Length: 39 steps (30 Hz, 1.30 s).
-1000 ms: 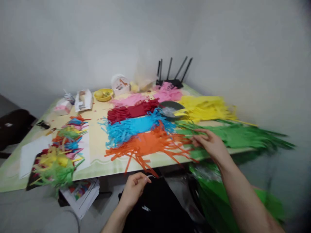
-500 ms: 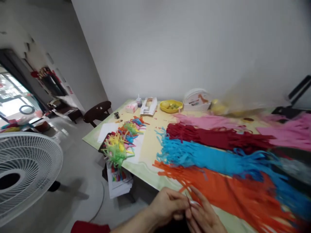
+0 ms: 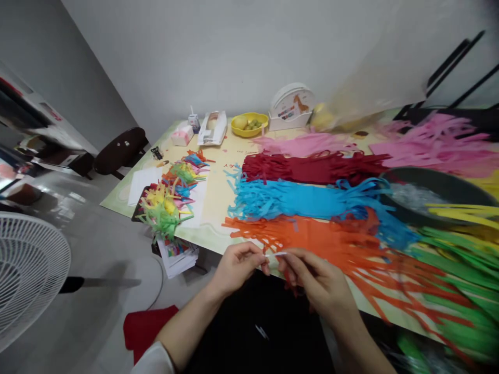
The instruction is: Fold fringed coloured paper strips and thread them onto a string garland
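My left hand (image 3: pixel 237 266) and my right hand (image 3: pixel 315 280) meet just before the table's near edge. Both pinch a small whitish strip or stick (image 3: pixel 276 254) held between their fingertips; what it is I cannot make out. Right behind them lies a pile of orange paper fringe (image 3: pixel 331 244), with some strands hanging over the edge. Blue fringe (image 3: pixel 296 200), dark red fringe (image 3: pixel 315 167) and pink fringe (image 3: pixel 307 143) lie in rows farther back.
Green fringe (image 3: pixel 452 259) and yellow fringe (image 3: pixel 460 213) lie at right beside a dark bowl (image 3: pixel 429 182). A heap of multicoloured paper tufts (image 3: pixel 171 195) sits at left. A yellow bowl (image 3: pixel 249 124), boxes and a white fan (image 3: pixel 27 275) are around.
The view swung left and back toward the table. My right hand left the green fringe and joined the left hand in front of the orange fringe, both now pinching the small strip.
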Motion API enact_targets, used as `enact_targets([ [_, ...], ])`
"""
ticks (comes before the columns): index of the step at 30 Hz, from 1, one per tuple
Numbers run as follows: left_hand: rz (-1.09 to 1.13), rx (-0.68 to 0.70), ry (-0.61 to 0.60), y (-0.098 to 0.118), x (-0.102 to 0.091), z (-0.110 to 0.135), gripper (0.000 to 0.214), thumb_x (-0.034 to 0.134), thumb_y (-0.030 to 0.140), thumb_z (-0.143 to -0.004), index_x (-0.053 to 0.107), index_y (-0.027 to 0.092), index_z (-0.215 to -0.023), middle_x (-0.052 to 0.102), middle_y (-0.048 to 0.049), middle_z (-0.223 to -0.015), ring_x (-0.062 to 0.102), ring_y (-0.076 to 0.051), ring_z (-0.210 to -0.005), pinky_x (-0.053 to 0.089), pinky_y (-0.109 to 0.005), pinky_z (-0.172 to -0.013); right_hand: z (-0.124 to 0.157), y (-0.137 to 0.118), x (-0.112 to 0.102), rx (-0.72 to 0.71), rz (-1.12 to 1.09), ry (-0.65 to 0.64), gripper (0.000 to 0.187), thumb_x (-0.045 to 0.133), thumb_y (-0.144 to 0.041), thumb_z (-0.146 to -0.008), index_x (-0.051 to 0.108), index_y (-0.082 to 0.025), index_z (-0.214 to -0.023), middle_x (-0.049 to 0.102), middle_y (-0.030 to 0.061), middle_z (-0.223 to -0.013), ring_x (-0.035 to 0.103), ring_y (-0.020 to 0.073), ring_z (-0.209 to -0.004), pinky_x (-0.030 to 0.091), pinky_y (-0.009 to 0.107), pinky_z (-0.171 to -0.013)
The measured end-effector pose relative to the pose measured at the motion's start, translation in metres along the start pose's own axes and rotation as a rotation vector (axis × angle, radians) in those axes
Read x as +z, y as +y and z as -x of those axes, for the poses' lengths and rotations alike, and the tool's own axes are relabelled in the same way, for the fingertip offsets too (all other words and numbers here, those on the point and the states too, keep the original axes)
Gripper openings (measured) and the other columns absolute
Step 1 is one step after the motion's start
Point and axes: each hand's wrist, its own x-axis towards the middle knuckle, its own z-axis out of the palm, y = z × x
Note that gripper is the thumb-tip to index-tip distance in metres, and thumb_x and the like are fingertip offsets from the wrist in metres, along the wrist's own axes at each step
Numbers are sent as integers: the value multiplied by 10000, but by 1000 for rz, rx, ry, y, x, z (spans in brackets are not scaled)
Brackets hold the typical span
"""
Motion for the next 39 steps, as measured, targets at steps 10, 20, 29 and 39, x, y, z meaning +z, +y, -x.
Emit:
enact_targets([
  [10,-75,-24,2,-6,-5,-3,403,697,512,-767,603,123,-718,605,8,-545,299,-25,-373,172,-214,-408,-30,-2,5,-184,232,12,308,515,-420,-911,684,-188,-799,658,22,-650,592,147,-564,467,245,-584],
  [20,210,52,171,-22,0,-15,426,748,519,-714,582,128,-756,607,27,-553,245,13,-309,116,-190,-341,0,-3,18,-387,581,90,308,442,-315,-940,720,-236,-832,750,77,-775,700,205,-665,491,272,-602],
  [29,421,99,171,-30,7,3,408,795,468,-691,574,126,-723,607,16,-718,236,41,-325,122,-165,-305,20,13,27,-277,402,-78,320,454,-405,-927,700,-249,-793,688,36,-588,634,180,-459,463,258,-475],
  [39,29,37,66,-29,-11,19,467,749,573,-691,671,112,-695,457,49,-468,349,-30,-411,237,-188,-426,10,2,12,-14,63,-150,357,643,-552,-770,784,-260,-919,642,15,-524,593,168,-442,476,237,-411],
])
